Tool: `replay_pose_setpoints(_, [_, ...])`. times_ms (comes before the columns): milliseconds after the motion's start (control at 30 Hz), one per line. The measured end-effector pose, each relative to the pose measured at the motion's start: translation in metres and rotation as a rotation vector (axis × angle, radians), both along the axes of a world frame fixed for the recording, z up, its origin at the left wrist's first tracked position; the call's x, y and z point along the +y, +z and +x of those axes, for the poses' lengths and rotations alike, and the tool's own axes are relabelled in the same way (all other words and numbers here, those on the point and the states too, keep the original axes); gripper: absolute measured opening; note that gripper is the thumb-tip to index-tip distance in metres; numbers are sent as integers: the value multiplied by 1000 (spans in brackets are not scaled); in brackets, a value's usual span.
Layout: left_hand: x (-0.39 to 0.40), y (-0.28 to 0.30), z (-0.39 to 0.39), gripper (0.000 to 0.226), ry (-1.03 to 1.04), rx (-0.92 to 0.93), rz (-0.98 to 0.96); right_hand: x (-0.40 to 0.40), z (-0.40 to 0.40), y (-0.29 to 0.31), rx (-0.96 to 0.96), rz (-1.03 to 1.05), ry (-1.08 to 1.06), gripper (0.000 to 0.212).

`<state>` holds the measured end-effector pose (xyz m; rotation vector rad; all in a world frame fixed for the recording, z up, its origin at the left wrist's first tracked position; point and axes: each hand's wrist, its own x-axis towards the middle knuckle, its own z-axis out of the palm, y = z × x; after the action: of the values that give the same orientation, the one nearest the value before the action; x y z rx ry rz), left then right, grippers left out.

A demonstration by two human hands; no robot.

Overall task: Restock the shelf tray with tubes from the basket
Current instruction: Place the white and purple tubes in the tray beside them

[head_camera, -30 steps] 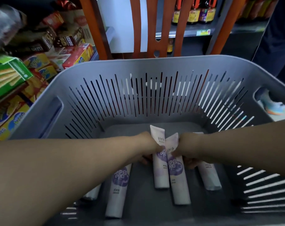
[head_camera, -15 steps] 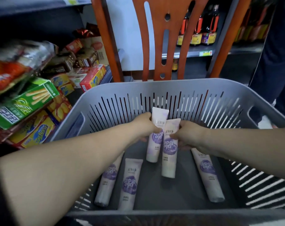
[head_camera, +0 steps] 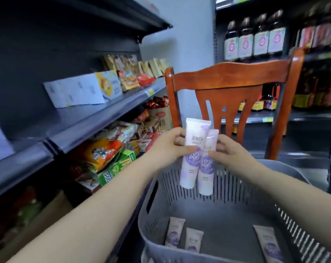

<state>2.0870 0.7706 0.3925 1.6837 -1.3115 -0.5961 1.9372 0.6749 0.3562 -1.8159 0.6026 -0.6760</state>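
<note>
Both grips are pinching tubes: the left hand (head_camera: 168, 147) is holding the taller tube (head_camera: 192, 154) between thumb and fingers at its upper half, and the right hand (head_camera: 227, 151) is pinching the shorter tube (head_camera: 206, 168) just beside it, the two tubes touching side by side. Long axes are hanging near vertical, crimped ends up, caps down, above the far rim of the basket (head_camera: 270, 164). Three more tubes (head_camera: 175, 234) are lying flat on the basket floor, below and nearer the body. Shelving is standing to the left of both grips, so the left hand is nearer it; the shelf tray itself is not identifiable. Open shelf board (head_camera: 70, 118) is showing up-left; a wooden chair (head_camera: 234, 80) is closing off the room just behind the grips.
</note>
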Motion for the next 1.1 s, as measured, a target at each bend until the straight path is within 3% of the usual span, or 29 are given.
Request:
replay_pose_setpoints(267, [127, 86, -11, 18, 272, 24, -316, 90, 37, 80, -426, 84, 246, 26])
replay_pose_setpoints(400, [200, 116, -11, 23, 471, -70, -400, 146, 66, 109, -540, 119, 422, 29])
replay_pose_setpoints(600, [299, 160, -12, 18, 756, -247, -438, 232, 112, 146, -625, 165, 703, 29])
replay_pose_setpoints(833, [377, 200, -18, 15, 1074, -441, -454, 298, 151, 192, -681, 169, 879, 24])
replay_pose_setpoints(1100, [427, 198, -6, 12, 1363, -547, -359, 364, 181, 215, -693, 137, 1019, 24])
